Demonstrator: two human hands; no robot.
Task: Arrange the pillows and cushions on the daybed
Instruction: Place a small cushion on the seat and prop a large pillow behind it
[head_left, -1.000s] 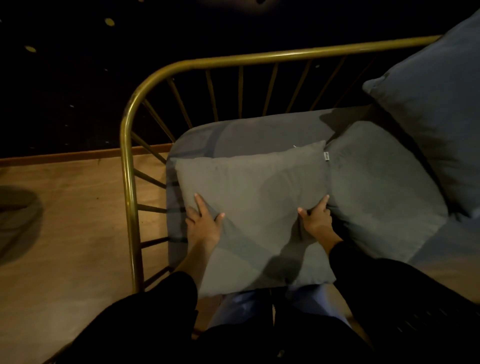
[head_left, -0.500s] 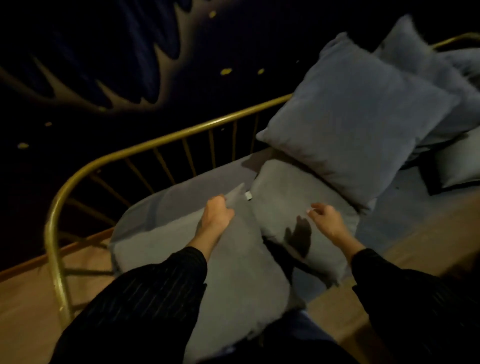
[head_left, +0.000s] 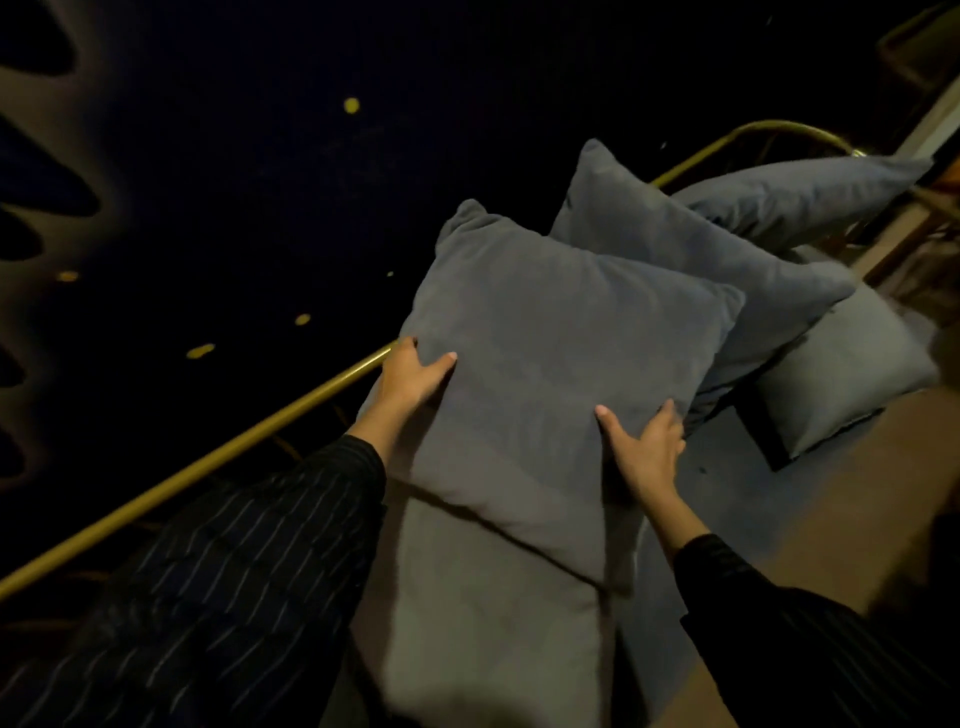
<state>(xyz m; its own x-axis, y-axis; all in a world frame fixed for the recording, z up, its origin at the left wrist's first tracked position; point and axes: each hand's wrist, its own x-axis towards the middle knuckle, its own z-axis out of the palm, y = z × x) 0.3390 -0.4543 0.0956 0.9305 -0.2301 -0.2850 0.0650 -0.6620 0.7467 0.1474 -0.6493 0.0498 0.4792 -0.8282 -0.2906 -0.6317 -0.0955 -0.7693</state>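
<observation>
A large blue-grey cushion (head_left: 556, 358) stands tilted against the daybed's gold back rail (head_left: 291, 410). My left hand (head_left: 415, 376) grips its left edge and my right hand (head_left: 647, 444) grips its lower right edge. Under it a flat grey pillow (head_left: 498, 618) lies on the mattress. A second large cushion (head_left: 727, 270) leans behind it to the right, and a third (head_left: 810, 200) lies farther back. A smaller pale pillow (head_left: 841, 374) rests at the right.
The gold rail curves around the far end (head_left: 779, 130) of the daybed. A dark wall with gold spots (head_left: 351, 105) is behind it. The bare blue mattress (head_left: 727, 499) and the wooden front edge (head_left: 852, 509) show at the right.
Both hands left the flat grey pillows and took hold of the large blue-grey cushion. The view swung right along the daybed.
</observation>
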